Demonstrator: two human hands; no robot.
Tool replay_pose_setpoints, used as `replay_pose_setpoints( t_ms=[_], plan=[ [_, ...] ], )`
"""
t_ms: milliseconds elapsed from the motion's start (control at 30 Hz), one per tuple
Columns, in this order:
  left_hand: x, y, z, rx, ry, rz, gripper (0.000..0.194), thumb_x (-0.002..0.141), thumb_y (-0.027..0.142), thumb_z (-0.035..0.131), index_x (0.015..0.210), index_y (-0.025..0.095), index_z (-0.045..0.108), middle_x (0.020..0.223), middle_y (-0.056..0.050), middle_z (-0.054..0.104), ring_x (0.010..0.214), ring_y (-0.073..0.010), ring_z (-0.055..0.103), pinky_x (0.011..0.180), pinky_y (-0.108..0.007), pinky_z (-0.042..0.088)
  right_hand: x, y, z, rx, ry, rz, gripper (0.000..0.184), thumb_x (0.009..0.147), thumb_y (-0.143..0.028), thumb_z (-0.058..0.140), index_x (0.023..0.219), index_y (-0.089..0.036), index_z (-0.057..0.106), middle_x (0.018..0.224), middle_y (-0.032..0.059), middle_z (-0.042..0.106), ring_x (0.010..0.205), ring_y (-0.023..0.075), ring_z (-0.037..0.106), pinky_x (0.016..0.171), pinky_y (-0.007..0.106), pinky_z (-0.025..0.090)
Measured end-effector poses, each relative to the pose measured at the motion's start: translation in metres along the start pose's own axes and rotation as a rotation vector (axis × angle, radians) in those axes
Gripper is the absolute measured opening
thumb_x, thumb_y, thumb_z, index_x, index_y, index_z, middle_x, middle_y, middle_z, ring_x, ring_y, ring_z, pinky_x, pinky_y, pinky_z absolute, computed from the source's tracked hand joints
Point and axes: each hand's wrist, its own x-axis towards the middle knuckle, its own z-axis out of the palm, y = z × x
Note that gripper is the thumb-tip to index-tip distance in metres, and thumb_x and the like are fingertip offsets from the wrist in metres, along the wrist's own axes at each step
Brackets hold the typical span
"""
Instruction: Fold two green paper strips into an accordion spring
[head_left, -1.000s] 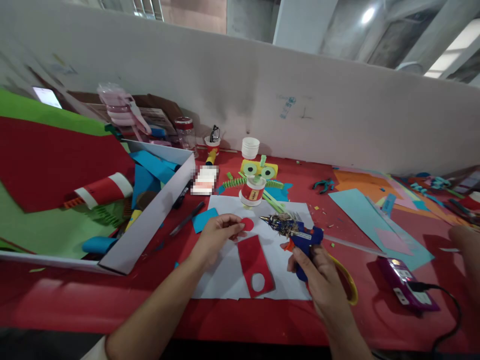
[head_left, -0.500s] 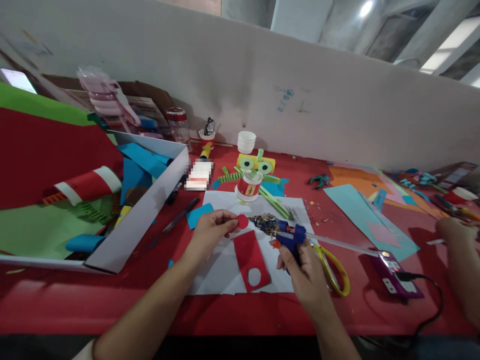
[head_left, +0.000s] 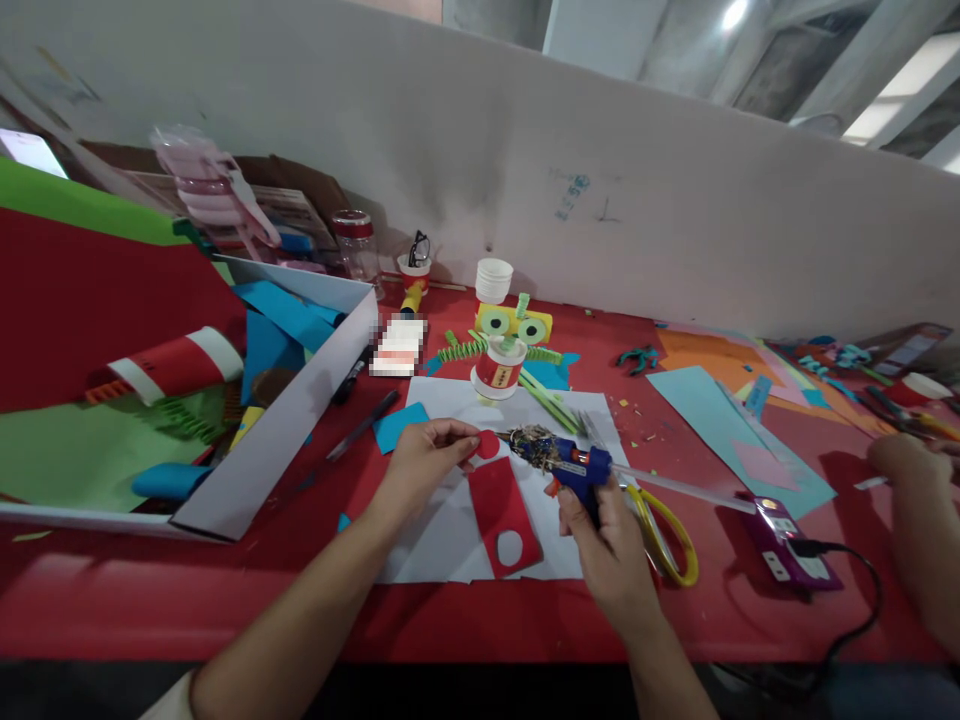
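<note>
Pinched in my left hand (head_left: pixel 431 460) is a small red paper circle (head_left: pixel 488 444). My right hand (head_left: pixel 604 530) grips a blue hot glue gun (head_left: pixel 581 468) with an orange trigger; its dirty nozzle points left at the circle, touching or nearly so, I cannot tell which. A clear glue stick (head_left: pixel 679 485) sticks out of its back. Below lies a red paper strip (head_left: pixel 504 515) with a round hole, on a white sheet (head_left: pixel 431 545). Behind stands a paper-cup figure (head_left: pixel 496 370) with a yellow head, round green eyes and green folded arms.
Yellow-handled scissors (head_left: pixel 679 550) lie beside my right hand. A white box (head_left: pixel 277 440) of coloured paper and a cup stands left. A purple power socket (head_left: pixel 795 550) with a black cable sits right, near another person's arm (head_left: pixel 907 510). Blue paper sheets (head_left: pixel 739 430) lie back right.
Both hands stay almost where they were, the red circle still held at the glue gun's nozzle. The view has shifted very slightly.
</note>
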Motion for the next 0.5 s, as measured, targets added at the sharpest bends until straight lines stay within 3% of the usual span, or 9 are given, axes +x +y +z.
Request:
replay_pose_setpoints(
  t_ms=[500],
  plan=[
    [0.0011, -0.0034, -0.0002, 0.055, 0.028, 0.014, 0.012, 0.064, 0.026, 0.071, 0.071, 0.016, 0.071, 0.063, -0.002, 0.068, 0.050, -0.0120, 0.059, 0.050, -0.023, 0.048, -0.0004, 0.0019, 0.0070, -0.081, 0.004, -0.034, 0.023, 0.089, -0.038, 0.047, 0.105, -0.022, 0.054, 0.079, 0.0036, 0.063, 0.070, 0.0194, 0.059, 0.064, 0.030, 0.046]
  ],
)
